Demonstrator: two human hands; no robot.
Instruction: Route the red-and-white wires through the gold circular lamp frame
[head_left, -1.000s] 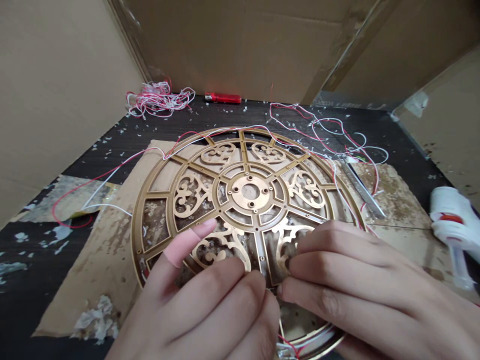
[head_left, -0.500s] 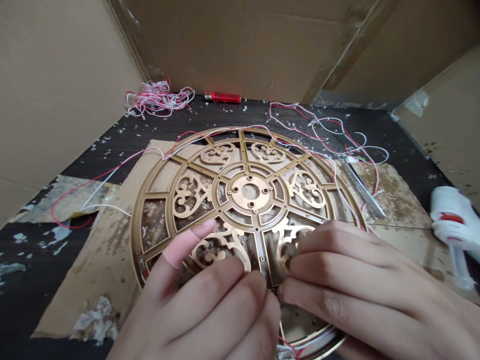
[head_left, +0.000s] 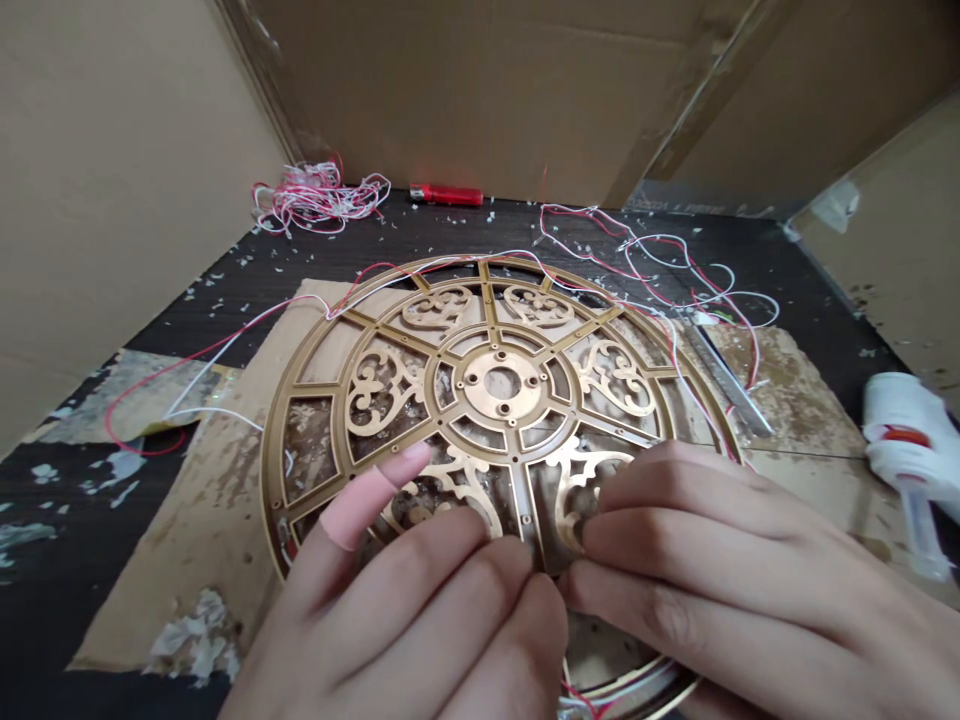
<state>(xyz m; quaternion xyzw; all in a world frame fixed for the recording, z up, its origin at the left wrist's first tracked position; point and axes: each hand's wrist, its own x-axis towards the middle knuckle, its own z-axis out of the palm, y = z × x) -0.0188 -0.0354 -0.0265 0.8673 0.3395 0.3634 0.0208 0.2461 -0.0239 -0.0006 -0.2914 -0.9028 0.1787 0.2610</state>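
A round brass filigree wheel (head_left: 472, 385) with spokes, scrollwork panels and a holed central hub lies flat on torn cardboard. My left hand (head_left: 405, 620) rests on its near edge, with a pink bandage on the raised index finger (head_left: 352, 510). My right hand (head_left: 720, 570) comes in from the right, its fingertips pinching the scroll panel (head_left: 581, 500) next to a spoke. Both hands' fingers meet around that spoke, hiding the wheel's near part. Red and white wires (head_left: 660, 270) run across the wheel's far rim.
A torn cardboard sheet (head_left: 202, 500) covers the dark tabletop (head_left: 187, 320). Behind lie a tangled red-and-white wire bundle (head_left: 319, 198) and a red lighter (head_left: 446, 194). A metal ruler (head_left: 727, 375) and white glue gun (head_left: 907, 450) sit right. Cardboard walls (head_left: 127, 170) surround this.
My left hand has shifted slightly to the right, with the bandaged finger lifted a little more. The wheel and my right hand have barely moved.
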